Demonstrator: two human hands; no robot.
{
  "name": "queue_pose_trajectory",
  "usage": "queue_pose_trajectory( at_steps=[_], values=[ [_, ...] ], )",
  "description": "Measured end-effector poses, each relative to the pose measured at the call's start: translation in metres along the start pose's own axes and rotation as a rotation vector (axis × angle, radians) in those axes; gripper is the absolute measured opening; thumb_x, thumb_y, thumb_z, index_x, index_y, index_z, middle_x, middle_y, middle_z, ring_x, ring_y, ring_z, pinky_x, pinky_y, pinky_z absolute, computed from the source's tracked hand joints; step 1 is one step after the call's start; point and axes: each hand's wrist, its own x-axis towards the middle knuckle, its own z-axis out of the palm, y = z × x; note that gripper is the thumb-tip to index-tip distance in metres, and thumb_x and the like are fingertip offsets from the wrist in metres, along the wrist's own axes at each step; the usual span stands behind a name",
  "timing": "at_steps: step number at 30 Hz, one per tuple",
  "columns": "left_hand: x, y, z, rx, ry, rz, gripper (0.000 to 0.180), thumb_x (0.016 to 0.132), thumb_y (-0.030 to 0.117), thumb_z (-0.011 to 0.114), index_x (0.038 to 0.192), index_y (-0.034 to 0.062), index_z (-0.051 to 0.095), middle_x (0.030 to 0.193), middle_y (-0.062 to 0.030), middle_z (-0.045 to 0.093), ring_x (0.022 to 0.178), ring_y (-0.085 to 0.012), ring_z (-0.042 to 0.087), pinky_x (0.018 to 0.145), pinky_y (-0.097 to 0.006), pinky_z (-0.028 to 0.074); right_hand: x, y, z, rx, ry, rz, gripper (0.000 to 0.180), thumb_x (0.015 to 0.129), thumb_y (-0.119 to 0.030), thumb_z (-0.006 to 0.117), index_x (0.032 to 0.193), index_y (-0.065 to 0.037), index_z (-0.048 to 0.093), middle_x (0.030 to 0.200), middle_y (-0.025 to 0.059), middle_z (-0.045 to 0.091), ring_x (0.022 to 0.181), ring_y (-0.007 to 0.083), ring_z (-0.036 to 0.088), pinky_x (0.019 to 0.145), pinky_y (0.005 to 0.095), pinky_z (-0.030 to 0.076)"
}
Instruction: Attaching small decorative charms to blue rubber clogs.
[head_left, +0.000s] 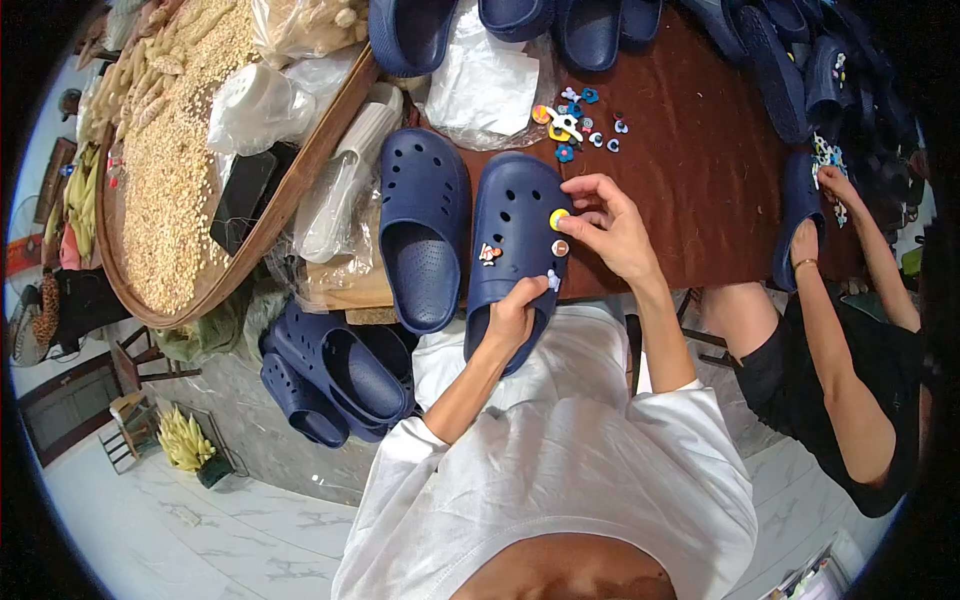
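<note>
A navy foam clog (515,265) with round holes lies at the table's front edge before me. My left hand (513,308) grips it at the heel opening, thumb on top. My right hand (612,225) pinches a yellow round shoe charm (559,220) against the clog's right side; whether it sits in a hole cannot be seen. Three other charms show on this clog: a small figure (489,254), a brown round one (560,248) and a lilac one (553,281) by my left thumb. The matching clog (424,230), without charms, lies to the left.
Loose charms (568,127) lie beyond the clog, beside a white plastic bag (485,85). A wooden-rimmed tray of grains (165,230) stands left. More navy clogs (340,365) hang below left. At right, another person's hand (838,186) works on a clog.
</note>
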Motion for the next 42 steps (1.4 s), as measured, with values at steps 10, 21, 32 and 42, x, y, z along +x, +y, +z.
queue_pose_trajectory(
  at_steps=[10,21,32,42],
  values=[
    [-0.013,0.018,0.014,0.202,-0.090,0.068,0.045,0.075,-0.001,0.058,0.120,-0.0042,0.060,0.112,-0.0101,0.066,0.100,-0.0210,0.065,0.092,-0.033,0.051,0.003,0.001,-0.008,0.187,-0.135,0.098,0.065,0.081,-0.019,0.085,0.135,-0.005,0.051,0.124,0.0101,0.059,0.114,0.0184,0.057,0.096,0.0340,0.049],
    [-0.008,0.019,0.007,0.246,-0.063,0.011,0.055,0.072,-0.001,0.057,0.127,-0.0052,0.056,0.117,-0.0128,0.066,0.104,-0.0259,0.067,0.095,-0.038,0.053,-0.010,0.017,0.014,0.139,0.134,-0.073,0.055,0.079,-0.016,0.086,0.126,-0.003,0.060,0.115,0.0075,0.057,0.107,0.0186,0.059,0.092,0.0323,0.049],
    [-0.012,0.018,0.011,0.112,0.029,0.013,0.041,0.076,-0.006,0.055,0.117,-0.0041,0.061,0.108,-0.0082,0.066,0.095,-0.0170,0.064,0.086,-0.030,0.051,-0.021,0.003,0.025,-0.308,0.273,-0.337,0.030,0.072,-0.011,0.087,0.099,-0.008,0.076,0.103,0.0058,0.058,0.094,0.0198,0.063,0.081,0.0330,0.051],
    [-0.020,0.040,0.020,0.197,-0.042,-0.035,0.056,0.065,-0.004,0.054,0.121,-0.0050,0.059,0.108,-0.0094,0.065,0.096,-0.0199,0.064,0.086,-0.030,0.051,-0.016,-0.005,-0.003,-0.332,-0.085,-0.295,0.029,0.082,-0.006,0.076,0.110,-0.014,0.078,0.094,0.0034,0.050,0.090,0.0181,0.053,0.082,0.0314,0.046]
  ],
)
